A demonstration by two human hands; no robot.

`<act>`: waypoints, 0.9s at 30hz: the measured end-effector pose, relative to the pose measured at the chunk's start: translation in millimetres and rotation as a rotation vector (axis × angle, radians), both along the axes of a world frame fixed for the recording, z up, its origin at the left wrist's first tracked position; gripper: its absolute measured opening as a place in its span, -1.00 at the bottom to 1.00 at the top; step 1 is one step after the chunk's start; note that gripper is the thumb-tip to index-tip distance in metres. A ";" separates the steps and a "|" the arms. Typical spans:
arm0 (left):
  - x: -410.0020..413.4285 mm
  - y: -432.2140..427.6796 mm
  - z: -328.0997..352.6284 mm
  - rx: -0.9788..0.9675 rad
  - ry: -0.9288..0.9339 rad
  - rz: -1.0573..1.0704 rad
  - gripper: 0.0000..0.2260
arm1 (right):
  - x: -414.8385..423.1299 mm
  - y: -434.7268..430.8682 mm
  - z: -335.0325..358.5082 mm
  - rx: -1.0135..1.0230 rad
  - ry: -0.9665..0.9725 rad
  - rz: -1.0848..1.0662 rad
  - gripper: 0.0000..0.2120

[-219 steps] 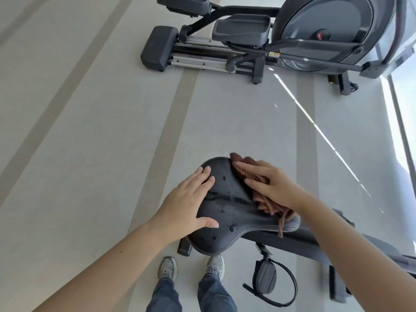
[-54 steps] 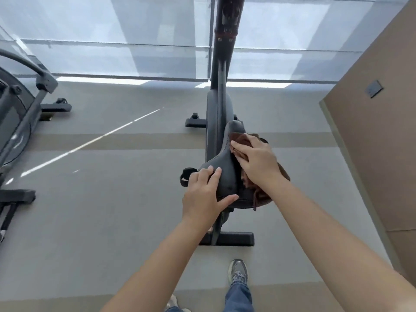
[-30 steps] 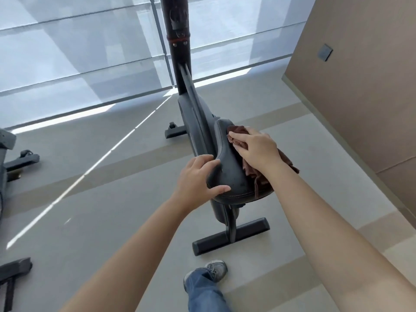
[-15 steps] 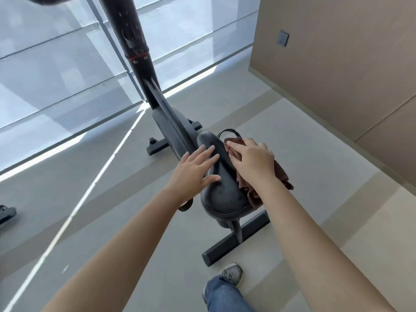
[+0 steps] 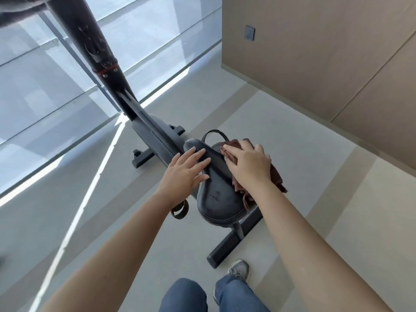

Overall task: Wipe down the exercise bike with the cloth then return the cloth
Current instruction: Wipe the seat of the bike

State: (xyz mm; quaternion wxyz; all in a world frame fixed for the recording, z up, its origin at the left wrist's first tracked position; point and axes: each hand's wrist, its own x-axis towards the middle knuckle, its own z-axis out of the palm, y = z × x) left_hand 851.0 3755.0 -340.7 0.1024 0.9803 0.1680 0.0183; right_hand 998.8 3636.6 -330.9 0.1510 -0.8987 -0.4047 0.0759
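The black exercise bike [image 5: 148, 129] stands in the middle of the view, its handlebar post rising to the upper left. Its black saddle [image 5: 219, 194] is right below me. My left hand [image 5: 185, 174] rests flat on the saddle's left side with straight fingers. My right hand [image 5: 249, 165] presses a brown cloth [image 5: 275, 179] against the saddle's right side, fingers spread over it. Most of the cloth is hidden under that hand; its edges hang off the saddle.
The bike's rear foot bar [image 5: 234, 242] lies on the grey floor just ahead of my shoes [image 5: 239, 269]. A glass wall [image 5: 45, 91] runs along the left. A brown panelled wall [image 5: 326, 55] with a small switch plate [image 5: 249, 33] stands to the right.
I have stepped round from the bike's side to behind the saddle. My left hand went from gripping the saddle's edge to lying flat. My right hand stayed on the cloth.
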 end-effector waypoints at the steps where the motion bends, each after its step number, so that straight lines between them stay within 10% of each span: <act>1: -0.2 1.2 0.2 0.004 -0.021 -0.011 -0.59 | -7.3 -7.7 -0.5 0.014 -0.026 -0.015 -0.68; 7: 9.5 26.3 -3.0 0.024 -0.049 -0.134 -0.59 | -46.2 -42.2 -11.5 0.258 -0.098 -0.227 -0.67; 15: 22.1 47.4 -7.5 0.011 -0.215 -0.290 -0.60 | 0.4 0.6 -1.5 0.011 0.086 -0.439 -0.67; 27: 26.0 66.4 -27.1 -0.027 -0.341 -0.380 -0.59 | -92.7 12.8 -3.2 0.070 -0.189 -0.610 -0.67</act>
